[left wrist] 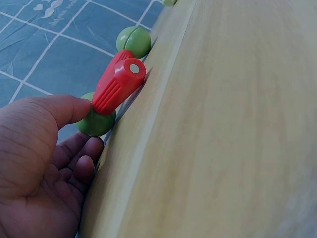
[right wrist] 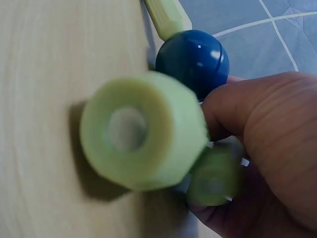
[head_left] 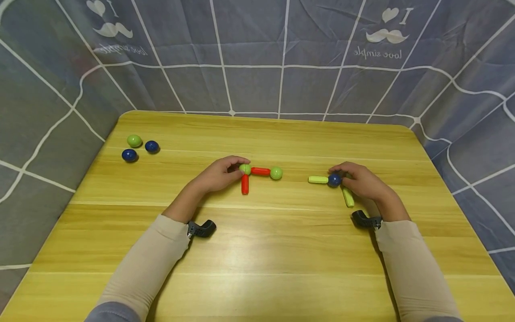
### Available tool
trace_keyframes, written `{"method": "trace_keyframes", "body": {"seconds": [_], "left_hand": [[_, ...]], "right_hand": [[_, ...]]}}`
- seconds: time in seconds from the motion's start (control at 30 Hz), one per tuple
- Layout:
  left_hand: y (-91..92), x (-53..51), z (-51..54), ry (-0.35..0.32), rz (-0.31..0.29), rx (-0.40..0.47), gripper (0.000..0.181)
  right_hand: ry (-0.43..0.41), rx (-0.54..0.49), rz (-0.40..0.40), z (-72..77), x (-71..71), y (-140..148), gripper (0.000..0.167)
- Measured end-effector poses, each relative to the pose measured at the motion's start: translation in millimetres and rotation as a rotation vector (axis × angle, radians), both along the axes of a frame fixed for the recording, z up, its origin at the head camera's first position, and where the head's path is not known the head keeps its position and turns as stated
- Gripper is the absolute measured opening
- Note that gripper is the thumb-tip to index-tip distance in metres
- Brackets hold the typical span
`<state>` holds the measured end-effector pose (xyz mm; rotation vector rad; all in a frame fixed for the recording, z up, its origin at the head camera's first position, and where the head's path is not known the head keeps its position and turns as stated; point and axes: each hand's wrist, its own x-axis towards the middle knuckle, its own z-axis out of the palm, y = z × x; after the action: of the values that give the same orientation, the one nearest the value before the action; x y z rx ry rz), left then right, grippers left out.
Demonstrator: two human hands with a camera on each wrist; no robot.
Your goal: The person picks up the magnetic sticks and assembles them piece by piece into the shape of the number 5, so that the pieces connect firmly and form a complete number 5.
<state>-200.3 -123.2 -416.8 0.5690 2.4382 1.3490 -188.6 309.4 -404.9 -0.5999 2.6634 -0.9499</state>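
Note:
My left hand [head_left: 221, 173] pinches a green ball [head_left: 246, 169] between thumb and fingers. Two red rods join that ball: one red rod [head_left: 260, 171] runs right to another green ball [head_left: 276, 173], the other red rod [head_left: 245, 184] points towards me. Over on the right, my right hand [head_left: 360, 181] is at a blue ball [head_left: 334, 180], which has a yellow-green rod [head_left: 318, 179] on its left. A second yellow-green rod [head_left: 348, 197] lies below the hand. In the right wrist view, a blurred green rod [right wrist: 215, 178] sits between thumb and curled fingers; its far end is hidden.
At the table's far left lie a loose green ball [head_left: 134, 141] and two blue balls, one blue ball [head_left: 152, 146] nearer the middle. The wooden table [head_left: 257, 250] meets a grey curtain [head_left: 253, 89] behind and at both sides.

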Motion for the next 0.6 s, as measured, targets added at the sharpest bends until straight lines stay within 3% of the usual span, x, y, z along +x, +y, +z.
{"method": "trace_keyframes", "body": {"seconds": [0.27, 0.5, 0.6], "left_hand": [[0.1, -0.6, -1.7, 0.002, -0.001, 0.009, 0.034], [0.4, -1.1, -1.8, 0.001, 0.0, 0.014, 0.034], [0.4, -0.8, -1.8, -0.003, 0.003, 0.016, 0.034]], "right_hand": [[0.051, -0.003, 0.072, 3.6, -1.3, -0.2, 0.036], [-0.053, 0.039, 0.08, 22.6, 7.7, -6.2, 0.043], [-0.052, 0.06, 0.108, 24.4, 9.2, -13.1, 0.043]]}}
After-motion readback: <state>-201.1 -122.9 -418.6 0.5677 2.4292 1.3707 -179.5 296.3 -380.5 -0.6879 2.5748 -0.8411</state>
